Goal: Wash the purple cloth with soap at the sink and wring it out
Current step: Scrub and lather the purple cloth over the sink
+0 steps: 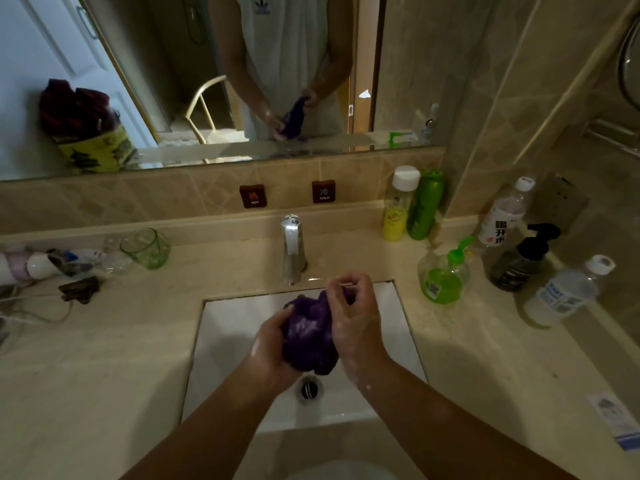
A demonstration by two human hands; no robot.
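The purple cloth [309, 334] is bunched up with white suds on it, held over the white sink [228, 327] just above the drain [309, 389]. My left hand [272, 344] grips its lower left side. My right hand [353, 306] pinches the upper right part of the cloth between fingers and thumb. Both hands and wrists carry soap foam. The chrome tap [292, 247] stands behind the cloth; no water stream shows. A clear pump bottle of green soap [443, 275] sits on the counter to the right of the sink.
The beige counter [104, 358] holds a green glass [145, 249] and clutter with a cable at the left. Yellow [396, 209] and green [425, 206] bottles, water bottles, and a black pump bottle [523, 258] stand at the right. A mirror hangs above.
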